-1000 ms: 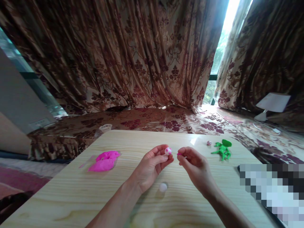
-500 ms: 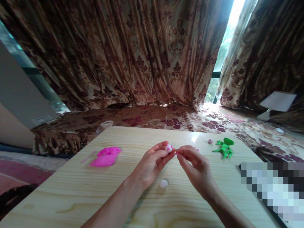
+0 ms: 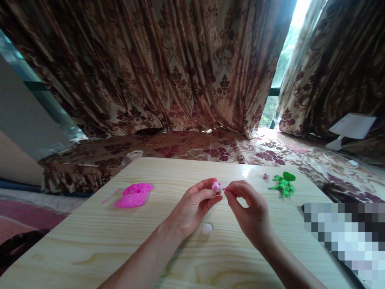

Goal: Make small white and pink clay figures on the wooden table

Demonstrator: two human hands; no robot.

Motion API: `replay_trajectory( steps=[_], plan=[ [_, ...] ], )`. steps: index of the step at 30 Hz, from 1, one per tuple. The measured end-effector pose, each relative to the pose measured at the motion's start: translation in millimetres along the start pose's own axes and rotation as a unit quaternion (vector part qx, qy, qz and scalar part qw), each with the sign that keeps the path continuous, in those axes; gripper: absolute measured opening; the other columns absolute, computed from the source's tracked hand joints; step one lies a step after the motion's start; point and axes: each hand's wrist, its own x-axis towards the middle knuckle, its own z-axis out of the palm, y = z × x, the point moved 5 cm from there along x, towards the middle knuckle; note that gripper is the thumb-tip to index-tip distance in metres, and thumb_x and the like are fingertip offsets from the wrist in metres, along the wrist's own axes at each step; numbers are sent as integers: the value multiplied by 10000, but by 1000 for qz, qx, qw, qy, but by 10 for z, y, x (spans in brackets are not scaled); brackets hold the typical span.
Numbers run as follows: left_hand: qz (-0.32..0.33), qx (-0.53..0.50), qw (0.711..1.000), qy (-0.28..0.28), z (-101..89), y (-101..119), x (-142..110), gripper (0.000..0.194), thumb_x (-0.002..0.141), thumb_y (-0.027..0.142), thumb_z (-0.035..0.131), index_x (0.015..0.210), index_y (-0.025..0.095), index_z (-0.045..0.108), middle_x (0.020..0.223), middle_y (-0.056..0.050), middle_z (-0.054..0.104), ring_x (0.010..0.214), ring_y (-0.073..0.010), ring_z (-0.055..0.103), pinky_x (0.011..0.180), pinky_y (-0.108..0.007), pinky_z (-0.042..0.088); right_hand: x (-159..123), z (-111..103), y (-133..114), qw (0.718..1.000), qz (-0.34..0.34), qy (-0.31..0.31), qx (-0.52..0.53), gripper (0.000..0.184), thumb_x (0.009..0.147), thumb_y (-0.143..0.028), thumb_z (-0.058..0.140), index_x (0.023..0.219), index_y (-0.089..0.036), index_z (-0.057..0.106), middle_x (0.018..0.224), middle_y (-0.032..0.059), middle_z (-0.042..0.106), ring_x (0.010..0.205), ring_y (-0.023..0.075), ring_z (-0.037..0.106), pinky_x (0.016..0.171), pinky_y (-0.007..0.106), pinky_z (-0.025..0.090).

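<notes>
Between the thumb and fingers of my left hand [image 3: 195, 202] is a small white clay ball [image 3: 215, 186] dotted with pink spots. My right hand [image 3: 249, 206] pinches a tiny pink bit of clay [image 3: 224, 189] at its fingertips, just right of the ball and slightly apart from it. On the table below my hands lies a plain white ball [image 3: 207, 228]. A lump of bright pink clay [image 3: 135, 195] rests on a sheet or wrapper to the left.
At the table's [image 3: 99, 241] right side lie a green clay figure [image 3: 284, 185] and a small pinkish piece [image 3: 266, 176]. A clear cup [image 3: 132, 156] stands behind the far left edge. A pixelated object [image 3: 345, 237] covers the right edge; a white lamp [image 3: 351, 125] is beyond.
My right hand has risen slightly and its thumb and finger now form a rounder pinch, with the pink bit showing. The spotted ball has shifted slightly up and right in my left hand.
</notes>
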Motion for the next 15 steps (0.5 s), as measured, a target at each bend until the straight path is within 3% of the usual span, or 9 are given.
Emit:
replay_trajectory(
  steps=[15],
  plan=[
    [6,25,1000,5,32,0,-15,246,699,72,633,933,147,620,926,-33,638,894,-120,599,869,-217,474,-4,-14,-65,998,-44,-12,-34,126,791,-95,512,767,-208,563,778,21,567,688,132,542,612,260,470]
  ],
)
